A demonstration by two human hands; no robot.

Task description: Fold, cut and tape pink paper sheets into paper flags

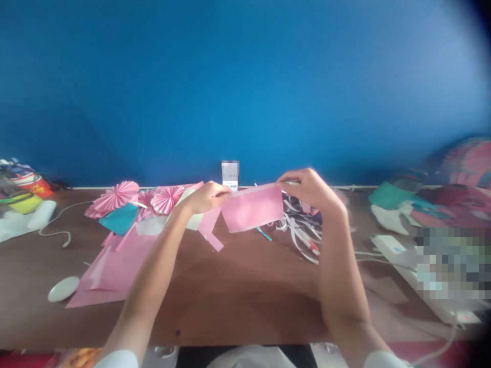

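Observation:
A pink sheet of paper is held up above the brown table, stretched between my two hands. My left hand pinches its upper left corner, and my right hand pinches its upper right corner. A paler strip runs along the sheet's top edge. Behind and left of it lie folded pink paper fans, a teal paper piece and larger pink sheets. To the right, partly behind my right forearm, is a heap of white and coloured paper strips.
A phone leans upright against the blue wall. On the left are a white oval object and a white cable. A white power strip with cables lies at the right, with teal and pink paper scraps behind it.

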